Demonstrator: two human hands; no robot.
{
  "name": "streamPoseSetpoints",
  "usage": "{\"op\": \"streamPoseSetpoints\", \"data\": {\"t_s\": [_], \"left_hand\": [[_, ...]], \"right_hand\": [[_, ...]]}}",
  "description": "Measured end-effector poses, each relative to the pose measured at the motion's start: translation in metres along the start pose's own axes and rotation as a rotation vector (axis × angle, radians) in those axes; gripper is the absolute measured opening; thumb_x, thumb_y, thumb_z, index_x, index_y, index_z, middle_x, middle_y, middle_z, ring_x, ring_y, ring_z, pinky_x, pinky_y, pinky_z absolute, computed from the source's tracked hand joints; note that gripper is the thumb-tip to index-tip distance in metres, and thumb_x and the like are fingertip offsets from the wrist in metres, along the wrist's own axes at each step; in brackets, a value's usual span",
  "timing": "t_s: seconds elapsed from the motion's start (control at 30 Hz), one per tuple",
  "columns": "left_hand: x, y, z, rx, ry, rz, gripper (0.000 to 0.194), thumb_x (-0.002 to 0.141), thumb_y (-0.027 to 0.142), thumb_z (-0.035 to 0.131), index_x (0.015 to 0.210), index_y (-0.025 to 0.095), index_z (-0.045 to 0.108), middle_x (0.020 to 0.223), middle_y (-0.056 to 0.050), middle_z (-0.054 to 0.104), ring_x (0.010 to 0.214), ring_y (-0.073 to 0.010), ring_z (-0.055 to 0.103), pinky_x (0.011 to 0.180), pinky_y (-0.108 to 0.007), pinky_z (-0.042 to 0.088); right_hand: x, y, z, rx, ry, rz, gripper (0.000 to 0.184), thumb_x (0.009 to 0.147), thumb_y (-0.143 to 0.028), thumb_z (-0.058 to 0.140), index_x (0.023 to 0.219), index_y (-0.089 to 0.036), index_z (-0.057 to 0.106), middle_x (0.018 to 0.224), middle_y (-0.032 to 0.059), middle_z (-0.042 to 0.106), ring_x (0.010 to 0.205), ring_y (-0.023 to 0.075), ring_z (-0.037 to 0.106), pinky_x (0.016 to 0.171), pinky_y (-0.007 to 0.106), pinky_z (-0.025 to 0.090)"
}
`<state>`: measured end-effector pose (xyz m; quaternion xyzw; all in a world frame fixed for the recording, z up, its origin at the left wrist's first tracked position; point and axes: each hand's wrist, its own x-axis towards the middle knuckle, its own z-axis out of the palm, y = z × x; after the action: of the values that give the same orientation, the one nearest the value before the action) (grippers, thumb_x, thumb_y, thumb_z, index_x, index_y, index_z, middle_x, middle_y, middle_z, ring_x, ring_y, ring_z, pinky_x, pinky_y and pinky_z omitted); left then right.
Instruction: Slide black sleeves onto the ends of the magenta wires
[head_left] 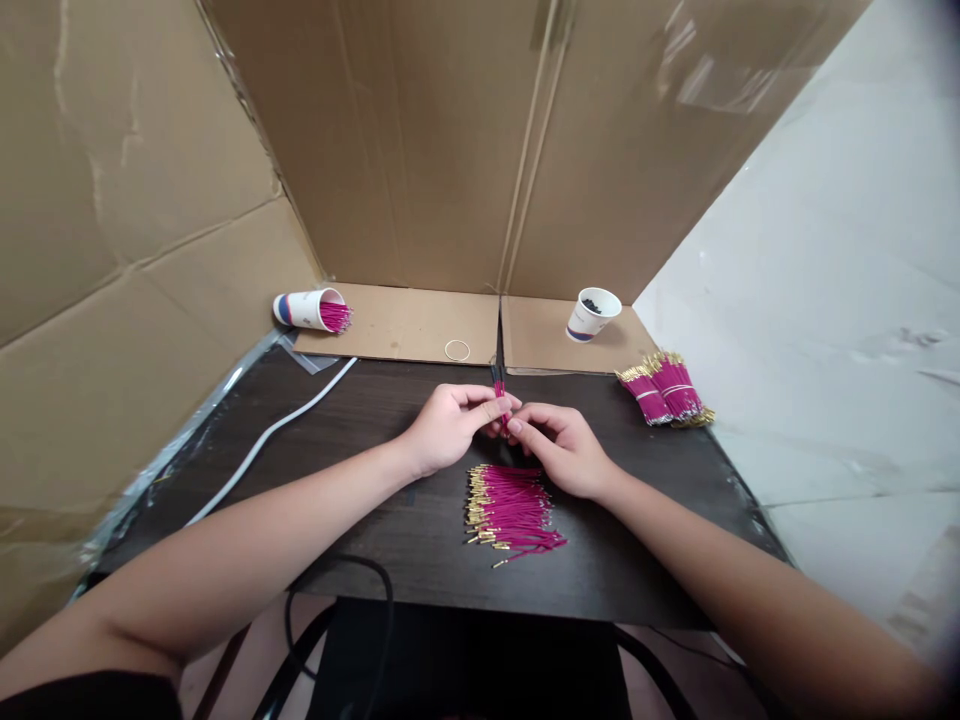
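My left hand is closed around a few short magenta wires held upright, their black ends pointing up. Thumb and fingers of my right hand pinch at the lower ends of these wires, touching my left fingers; the exact grip is partly hidden. Just below the hands, on the dark table, lies a flat pile of loose magenta wires with gold tips facing left and silvery ends to the right.
A tipped paper cup at the back left spills magenta wires. An upright paper cup holds small black pieces. Banded wire bundles lie at right. A rubber band rests on cardboard. A white cable crosses the left side.
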<state>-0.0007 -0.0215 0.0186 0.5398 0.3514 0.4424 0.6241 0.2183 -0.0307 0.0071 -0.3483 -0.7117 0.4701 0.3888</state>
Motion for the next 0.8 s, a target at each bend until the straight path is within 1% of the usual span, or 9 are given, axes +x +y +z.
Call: {"op": "streamPoseSetpoints", "data": {"t_s": [0.1, 0.2, 0.33, 0.47, 0.53, 0.63, 0.7, 0.8], "left_hand": [[-0.001, 0.002, 0.000, 0.002, 0.007, -0.001, 0.049, 0.091, 0.058, 0.093, 0.106, 0.012, 0.090, 0.083, -0.008, 0.078, 0.075, -0.0163, 0.064, 0.080, -0.034, 0.055], [-0.001, 0.002, 0.000, 0.009, 0.029, 0.000, 0.046, 0.091, 0.057, 0.093, 0.103, 0.012, 0.089, 0.085, -0.008, 0.078, 0.076, -0.0168, 0.065, 0.081, -0.035, 0.055], [0.001, -0.002, -0.002, -0.034, 0.075, -0.030, 0.046, 0.088, 0.055, 0.096, 0.103, 0.012, 0.088, 0.088, -0.009, 0.079, 0.079, -0.0179, 0.068, 0.082, -0.035, 0.055], [0.002, -0.004, -0.003, -0.060, 0.086, -0.052, 0.046, 0.087, 0.054, 0.097, 0.104, 0.012, 0.089, 0.088, -0.010, 0.080, 0.080, -0.0183, 0.069, 0.082, -0.035, 0.055], [0.001, -0.003, -0.002, -0.054, 0.076, -0.055, 0.046, 0.087, 0.054, 0.097, 0.104, 0.012, 0.090, 0.090, -0.011, 0.081, 0.081, -0.0189, 0.070, 0.085, -0.037, 0.056], [-0.001, 0.001, 0.000, -0.020, 0.037, -0.045, 0.045, 0.090, 0.056, 0.094, 0.104, 0.014, 0.090, 0.091, -0.010, 0.081, 0.081, -0.0197, 0.070, 0.087, -0.039, 0.057], [-0.003, 0.005, 0.001, 0.022, 0.006, -0.012, 0.043, 0.093, 0.057, 0.091, 0.101, 0.015, 0.091, 0.092, -0.010, 0.080, 0.080, -0.0193, 0.069, 0.086, -0.038, 0.057], [-0.004, 0.008, 0.003, 0.089, -0.023, 0.060, 0.040, 0.097, 0.055, 0.088, 0.093, 0.015, 0.091, 0.096, -0.011, 0.078, 0.086, -0.0194, 0.068, 0.090, -0.037, 0.055]], "right_hand": [[0.000, -0.001, 0.000, -0.005, -0.009, 0.001, 0.040, 0.111, -0.056, 0.071, 0.093, -0.021, 0.080, 0.089, 0.0055, 0.079, 0.079, 0.0202, 0.069, 0.075, 0.035, 0.056], [0.000, -0.004, -0.001, -0.068, -0.005, -0.023, 0.037, 0.110, -0.054, 0.072, 0.095, -0.022, 0.081, 0.090, 0.0058, 0.080, 0.080, 0.0209, 0.070, 0.078, 0.036, 0.056], [-0.001, -0.006, -0.002, -0.187, 0.017, -0.092, 0.031, 0.104, -0.051, 0.080, 0.094, -0.022, 0.081, 0.088, 0.0056, 0.079, 0.074, 0.0200, 0.065, 0.071, 0.036, 0.053], [-0.002, -0.006, -0.001, -0.173, 0.013, -0.043, 0.035, 0.108, -0.055, 0.075, 0.099, -0.022, 0.084, 0.090, 0.0067, 0.081, 0.076, 0.0213, 0.068, 0.070, 0.036, 0.054], [-0.002, -0.007, -0.001, -0.127, -0.019, 0.003, 0.039, 0.109, -0.057, 0.073, 0.103, -0.021, 0.085, 0.090, 0.0064, 0.081, 0.073, 0.0197, 0.067, 0.069, 0.035, 0.054], [-0.001, -0.008, -0.001, 0.033, -0.085, 0.093, 0.044, 0.108, -0.061, 0.073, 0.106, -0.019, 0.086, 0.090, 0.0065, 0.082, 0.065, 0.0161, 0.064, 0.064, 0.032, 0.054], [0.000, -0.007, -0.001, 0.149, -0.108, 0.145, 0.048, 0.107, -0.064, 0.074, 0.103, -0.018, 0.085, 0.089, 0.0074, 0.082, 0.061, 0.0146, 0.063, 0.061, 0.031, 0.055], [0.001, -0.006, -0.001, 0.269, -0.136, 0.188, 0.049, 0.103, -0.066, 0.079, 0.096, -0.018, 0.082, 0.085, 0.0071, 0.081, 0.059, 0.0140, 0.063, 0.059, 0.029, 0.055]]}}
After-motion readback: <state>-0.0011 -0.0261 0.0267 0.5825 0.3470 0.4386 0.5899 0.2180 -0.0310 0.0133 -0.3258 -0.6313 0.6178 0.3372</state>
